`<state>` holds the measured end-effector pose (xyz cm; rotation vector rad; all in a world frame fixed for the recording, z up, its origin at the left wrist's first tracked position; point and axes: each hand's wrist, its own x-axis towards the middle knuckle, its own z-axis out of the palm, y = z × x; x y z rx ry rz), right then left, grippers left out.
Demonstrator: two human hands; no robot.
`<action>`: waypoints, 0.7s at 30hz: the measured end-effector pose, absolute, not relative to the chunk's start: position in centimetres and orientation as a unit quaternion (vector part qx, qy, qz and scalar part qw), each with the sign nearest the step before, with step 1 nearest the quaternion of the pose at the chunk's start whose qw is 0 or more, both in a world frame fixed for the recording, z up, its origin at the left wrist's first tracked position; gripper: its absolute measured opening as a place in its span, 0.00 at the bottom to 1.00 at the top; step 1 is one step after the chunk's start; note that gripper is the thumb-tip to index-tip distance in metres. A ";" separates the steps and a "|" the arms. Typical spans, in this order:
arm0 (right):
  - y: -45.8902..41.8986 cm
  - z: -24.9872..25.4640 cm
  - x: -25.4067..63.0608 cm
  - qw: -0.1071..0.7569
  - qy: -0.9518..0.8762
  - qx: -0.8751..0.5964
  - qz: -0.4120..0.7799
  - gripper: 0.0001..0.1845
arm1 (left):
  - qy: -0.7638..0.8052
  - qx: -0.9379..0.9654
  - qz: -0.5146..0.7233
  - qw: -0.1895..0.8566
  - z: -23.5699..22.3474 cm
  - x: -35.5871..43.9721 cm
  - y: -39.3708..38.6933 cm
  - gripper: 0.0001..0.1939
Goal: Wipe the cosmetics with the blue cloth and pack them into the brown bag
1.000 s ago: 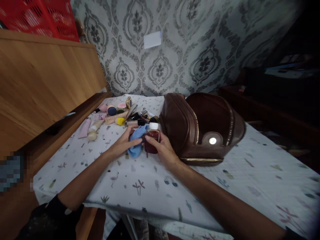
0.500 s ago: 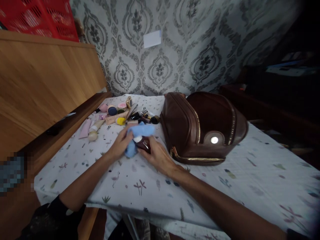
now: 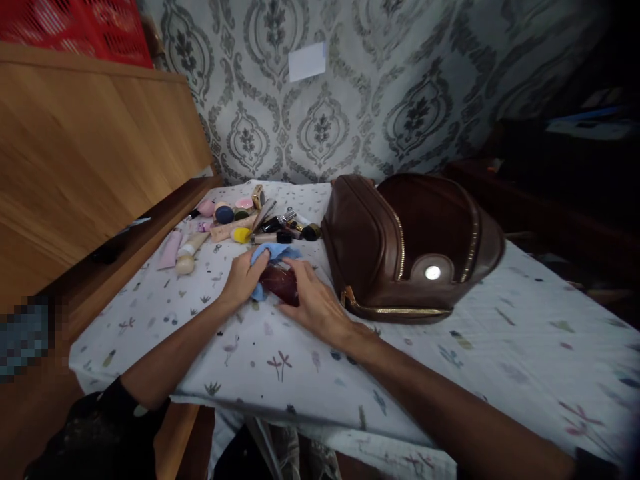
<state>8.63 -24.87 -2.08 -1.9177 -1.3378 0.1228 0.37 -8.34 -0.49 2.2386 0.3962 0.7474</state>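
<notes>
My left hand [image 3: 240,279] is closed on a light blue cloth [image 3: 274,252], which it presses against a glossy dark reddish-brown rounded object [image 3: 281,285]. That object's exact kind does not show. From the other side my right hand [image 3: 319,303] grips it, thumb below and fingers on top. Both hands are just above the front middle of the table. Close beyond them lies a spread of cosmetics, among them a yellow sponge [image 3: 241,235], a pink tube [image 3: 171,249] and a round beige-capped item [image 3: 185,265]. Right of my hands stands a brown leather bag [image 3: 360,250].
A white patterned cloth covers the table [image 3: 230,373]. The bag's gold zipper [image 3: 400,247] is undone. On the left rises a wooden panel [image 3: 100,133] with a red plastic basket [image 3: 75,30] on top. Patterned wallpaper [image 3: 325,127] closes off the back.
The blue cloth has moved down and bunched lower around the dark object. A white patch seen on the object is now out of sight, and more of its glossy surface shows.
</notes>
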 end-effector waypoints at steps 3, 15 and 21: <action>-24.9 -2.0 8.4 0.373 -0.534 -0.758 0.033 0.32 | 0.163 0.864 0.275 0.389 -0.7 0.5 -8.1 0.19; -24.8 -2.1 9.2 0.411 -0.542 -0.732 0.041 0.24 | 0.146 0.830 0.291 0.453 -0.9 0.5 -7.9 0.21; -24.8 -1.7 9.1 0.468 -0.512 -0.713 0.105 0.22 | 0.128 0.824 0.300 0.463 -0.8 0.4 -7.8 0.21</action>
